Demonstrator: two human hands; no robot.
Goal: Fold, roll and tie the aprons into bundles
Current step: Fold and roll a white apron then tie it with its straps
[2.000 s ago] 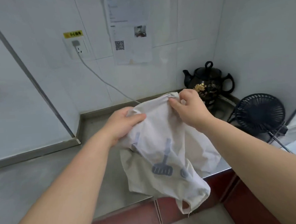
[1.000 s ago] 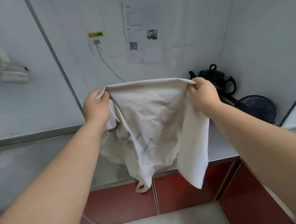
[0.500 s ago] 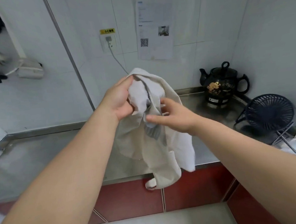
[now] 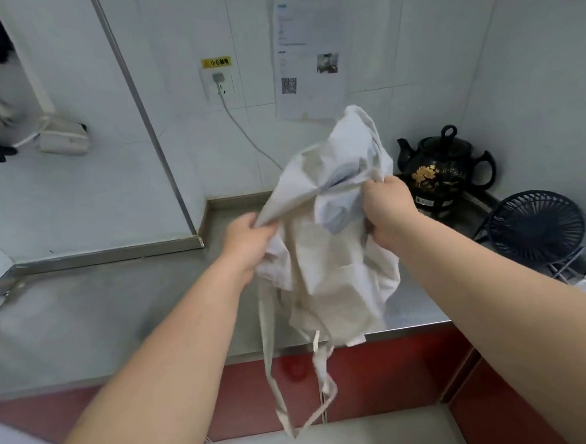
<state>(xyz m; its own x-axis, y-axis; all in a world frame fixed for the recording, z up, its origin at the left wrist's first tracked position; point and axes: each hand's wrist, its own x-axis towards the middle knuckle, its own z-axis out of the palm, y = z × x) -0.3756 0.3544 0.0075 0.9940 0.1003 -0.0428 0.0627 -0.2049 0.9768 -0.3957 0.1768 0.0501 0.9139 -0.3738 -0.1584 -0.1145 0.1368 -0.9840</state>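
I grip the cream apron (image 4: 324, 254) with my left hand (image 4: 248, 245) and right hand (image 4: 388, 209), 2 fists bunched in cloth, held above the steel counter (image 4: 94, 313) (ties (image 4: 295, 393) dangling free) to find its edges for folding.

A crumpled pale apron (image 4: 334, 253) is gripped by the left hand (image 4: 248, 241) and right hand (image 4: 388, 209) above a steel counter (image 4: 101, 312).
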